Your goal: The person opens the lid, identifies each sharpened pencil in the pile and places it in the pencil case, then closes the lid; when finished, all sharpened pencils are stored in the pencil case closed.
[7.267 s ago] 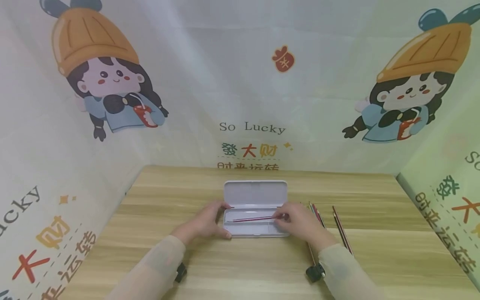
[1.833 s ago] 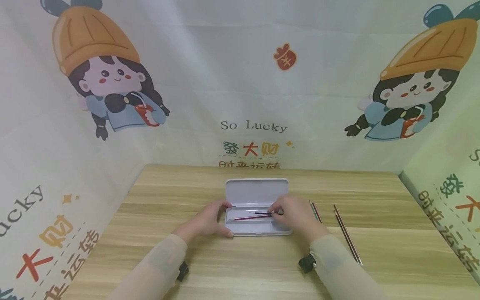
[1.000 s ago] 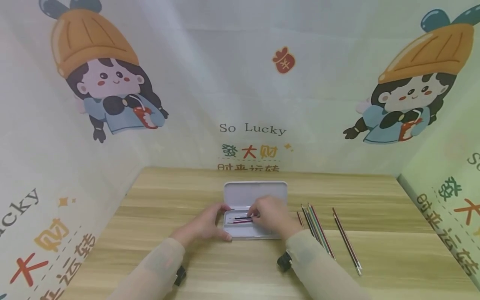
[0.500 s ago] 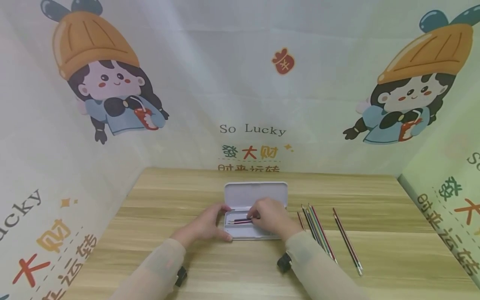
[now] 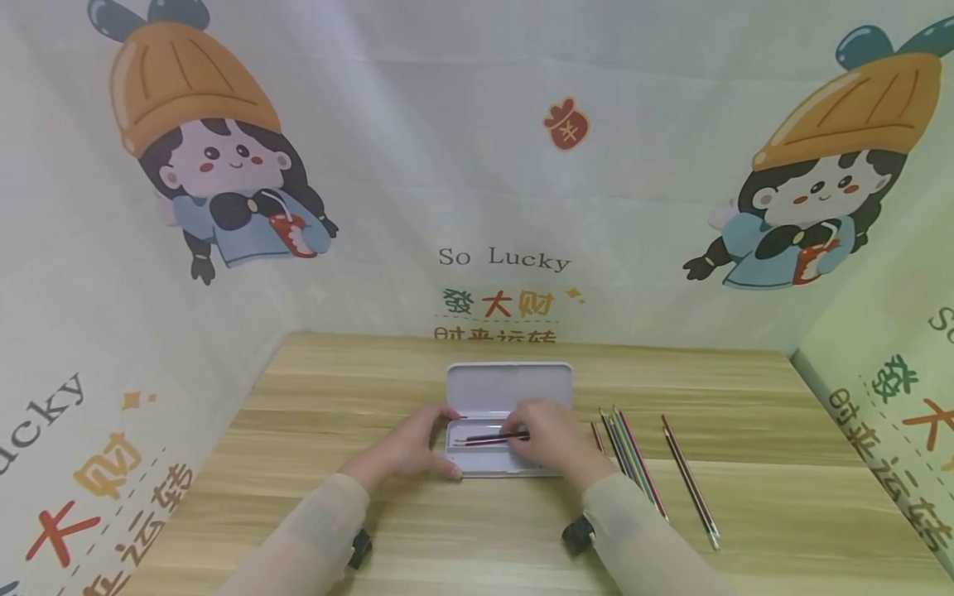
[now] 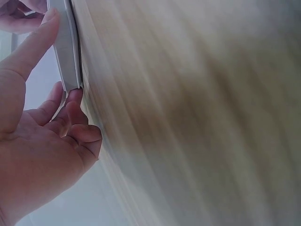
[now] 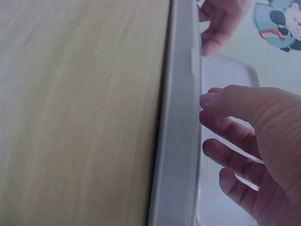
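Observation:
A white pencil case lies with its lid raised in the head view. My left hand grips its left end, thumb at the front edge and fingers behind; the left wrist view shows this hand from below. Inside, a dark pencil and a reddish pencil lie in the rear compartment. My right hand reaches into the case and pinches the dark pencil near its right part. In the right wrist view the thumb and forefinger of this hand are close together, their tips partly behind the case wall.
Right of the case lies a group of several coloured pencils, partly under my right forearm. Farther right lie more dark red pencils. The wooden table meets a printed cloth at the back and sides.
Seconds ago my right hand laid the reddish pencil in the case, then brought the dark one there. Since half a second ago it has slid slightly right; my left hand has stayed put.

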Tool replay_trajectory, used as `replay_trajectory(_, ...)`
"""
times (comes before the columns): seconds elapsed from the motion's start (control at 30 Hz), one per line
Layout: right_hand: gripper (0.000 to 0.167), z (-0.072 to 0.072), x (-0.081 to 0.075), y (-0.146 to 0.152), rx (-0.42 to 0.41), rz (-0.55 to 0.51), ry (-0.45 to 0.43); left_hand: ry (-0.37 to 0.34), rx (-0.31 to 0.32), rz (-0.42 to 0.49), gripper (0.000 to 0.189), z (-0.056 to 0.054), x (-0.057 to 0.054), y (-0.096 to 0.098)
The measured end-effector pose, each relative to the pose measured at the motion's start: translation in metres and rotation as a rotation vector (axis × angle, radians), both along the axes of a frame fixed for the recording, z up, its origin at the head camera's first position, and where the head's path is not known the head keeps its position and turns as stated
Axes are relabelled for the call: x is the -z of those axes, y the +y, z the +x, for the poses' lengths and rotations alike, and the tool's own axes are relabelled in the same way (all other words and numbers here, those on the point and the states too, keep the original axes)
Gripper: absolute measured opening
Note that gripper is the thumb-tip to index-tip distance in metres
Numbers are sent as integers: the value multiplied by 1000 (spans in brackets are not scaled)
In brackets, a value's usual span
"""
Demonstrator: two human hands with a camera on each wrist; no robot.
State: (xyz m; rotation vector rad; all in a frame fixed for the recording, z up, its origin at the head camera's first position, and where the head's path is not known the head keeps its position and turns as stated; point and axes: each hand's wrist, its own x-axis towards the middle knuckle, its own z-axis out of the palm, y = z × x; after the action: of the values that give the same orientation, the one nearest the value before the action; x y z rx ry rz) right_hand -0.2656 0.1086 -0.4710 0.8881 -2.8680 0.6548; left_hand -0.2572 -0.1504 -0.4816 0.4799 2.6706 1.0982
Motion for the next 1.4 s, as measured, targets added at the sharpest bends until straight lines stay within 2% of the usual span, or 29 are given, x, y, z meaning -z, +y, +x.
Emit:
replay_trajectory(0.13, 12, 5, -2, 13, 53, -44, -6, 7, 2, 0, 90, 1, -1, 1)
replay_trajectory(0.33, 12, 11, -3, 38, 128, -54, 31, 10, 2, 3, 89, 2, -2, 1)
replay_trajectory(0.53, 13, 17, -1, 62, 166, -3, 53, 12, 12, -4, 89, 2, -2, 2)
replay_trajectory(0.83, 12, 28, 5, 90, 194, -6, 84, 26, 12, -10, 88, 0, 1, 3)
replay_trajectory(1.0, 12, 32, 4, 100, 201, 3, 70, 38, 14, -19, 87, -1, 4, 2)
replay_trajectory(1.23, 14, 35, 5, 113, 220, 43, 129, 32, 4, -7, 87, 0, 5, 1)
replay_trajectory(1.4, 12, 37, 4, 120, 233, 55, 98, 32, 1, -3, 87, -1, 4, 0)
